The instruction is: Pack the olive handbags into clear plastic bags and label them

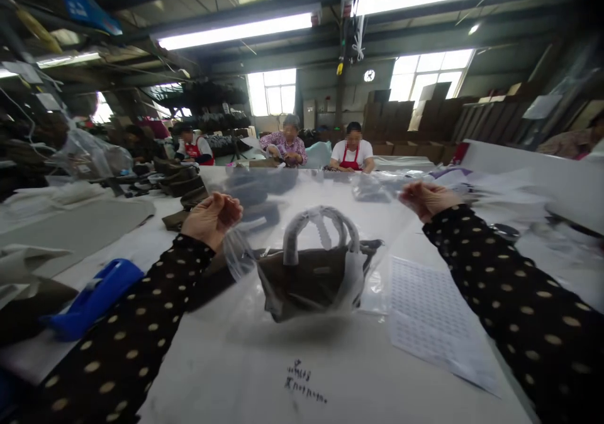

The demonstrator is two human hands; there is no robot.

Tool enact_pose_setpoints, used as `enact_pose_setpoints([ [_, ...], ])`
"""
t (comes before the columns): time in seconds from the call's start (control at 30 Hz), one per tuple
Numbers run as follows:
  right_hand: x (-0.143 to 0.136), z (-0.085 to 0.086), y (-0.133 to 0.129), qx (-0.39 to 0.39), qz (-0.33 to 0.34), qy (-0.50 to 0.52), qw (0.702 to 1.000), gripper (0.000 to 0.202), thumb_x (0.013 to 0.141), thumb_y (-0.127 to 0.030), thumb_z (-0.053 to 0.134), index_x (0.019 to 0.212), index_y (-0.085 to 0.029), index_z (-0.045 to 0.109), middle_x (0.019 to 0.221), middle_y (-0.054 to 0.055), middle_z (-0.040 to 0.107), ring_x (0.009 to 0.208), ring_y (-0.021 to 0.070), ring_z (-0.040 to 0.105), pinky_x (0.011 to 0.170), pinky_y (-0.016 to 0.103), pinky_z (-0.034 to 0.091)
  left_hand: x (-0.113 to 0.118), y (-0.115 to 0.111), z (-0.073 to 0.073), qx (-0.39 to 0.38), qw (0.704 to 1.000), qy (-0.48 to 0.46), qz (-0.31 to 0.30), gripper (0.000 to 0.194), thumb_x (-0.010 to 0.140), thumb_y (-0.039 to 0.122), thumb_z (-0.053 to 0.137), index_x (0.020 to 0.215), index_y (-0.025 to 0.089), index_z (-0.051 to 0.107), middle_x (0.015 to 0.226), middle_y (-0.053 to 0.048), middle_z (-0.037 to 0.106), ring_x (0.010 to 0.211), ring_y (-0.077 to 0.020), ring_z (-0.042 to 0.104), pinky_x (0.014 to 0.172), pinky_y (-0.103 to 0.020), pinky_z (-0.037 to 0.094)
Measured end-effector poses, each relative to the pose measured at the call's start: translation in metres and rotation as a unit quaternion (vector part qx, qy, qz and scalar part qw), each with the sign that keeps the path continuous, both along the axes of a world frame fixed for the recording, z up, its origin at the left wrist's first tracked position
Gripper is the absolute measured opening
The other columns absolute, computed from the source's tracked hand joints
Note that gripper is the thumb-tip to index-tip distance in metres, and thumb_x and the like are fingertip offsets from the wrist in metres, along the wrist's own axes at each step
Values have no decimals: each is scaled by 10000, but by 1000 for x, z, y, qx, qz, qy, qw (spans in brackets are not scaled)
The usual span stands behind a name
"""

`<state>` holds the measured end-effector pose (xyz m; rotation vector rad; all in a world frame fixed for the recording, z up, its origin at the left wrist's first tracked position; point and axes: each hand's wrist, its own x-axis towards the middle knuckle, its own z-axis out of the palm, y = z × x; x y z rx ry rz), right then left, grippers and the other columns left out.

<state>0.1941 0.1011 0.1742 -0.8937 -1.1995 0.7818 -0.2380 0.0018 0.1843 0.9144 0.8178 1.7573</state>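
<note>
A dark brown handbag (306, 282) sits upright at the middle of the white table, inside a clear plastic bag (243, 254). Its two raised handles (291, 235) are wrapped in whitish material. My left hand (214, 217) is raised to the upper left of the handbag, fingers curled closed on the thin plastic's edge. To the upper right, my right hand (429, 200) is also raised, its slightly blurred fingers pinched on the plastic's other side. Neither hand touches the handbag.
A printed sheet (434, 317) lies right of the handbag. At the left are a blue tape dispenser (97, 298) and grey material (80, 229). Handwriting marks the white table (226, 373) in front. Plastic film lies at the right; several people sit beyond the table.
</note>
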Motion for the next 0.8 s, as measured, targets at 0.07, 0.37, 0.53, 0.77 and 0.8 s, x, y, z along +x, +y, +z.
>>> enact_pose_setpoints([
  [0.07, 20, 3, -16, -16, 46, 42, 998, 187, 645, -348, 676, 630, -182, 591, 654, -24, 642, 604, 106, 634, 799, 367, 483, -7, -16, -3, 32, 999, 27, -28, 162, 789, 246, 594, 664, 154, 642, 625, -26, 681, 554, -151, 647, 546, -271, 559],
  [0.37, 86, -226, -154, -285, 261, -167, 907, 323, 537, -498, 729, 496, -210, 591, 536, 58, 652, 566, 217, 641, 942, 505, 375, 6, -127, -192, -137, 946, 153, -251, 287, 589, 410, 746, 576, 132, 672, 562, -92, 682, 525, -203, 648, 542, -298, 530],
  [0.53, 94, -261, -233, -337, 288, -298, 845, 375, 523, -489, 727, 775, -219, 666, 825, 123, 685, 823, 292, 636, 771, 474, 487, 13, -166, -249, -180, 897, 241, -324, 227, 608, 371, 739, 589, 151, 685, 735, -109, 704, 746, -224, 652, 752, -363, 500],
  [0.77, -50, -226, -318, -17, 189, -504, 843, 1002, 467, -558, 727, 1314, -161, 368, 1193, 161, 505, 1068, 336, 469, 896, 493, 401, -2, -179, -235, -47, 847, 413, -331, 138, 709, 308, 658, 698, 180, 710, 783, -99, 640, 740, -179, 594, 727, -312, 478],
  [0.8, -74, -235, -324, -14, 187, -528, 828, 959, 471, -562, 721, 1273, -127, 423, 1130, 167, 540, 1005, 332, 498, 868, 486, 414, -3, -179, -233, -37, 843, 422, -331, 144, 730, 303, 638, 719, 179, 709, 762, -94, 637, 720, -174, 592, 706, -302, 480],
])
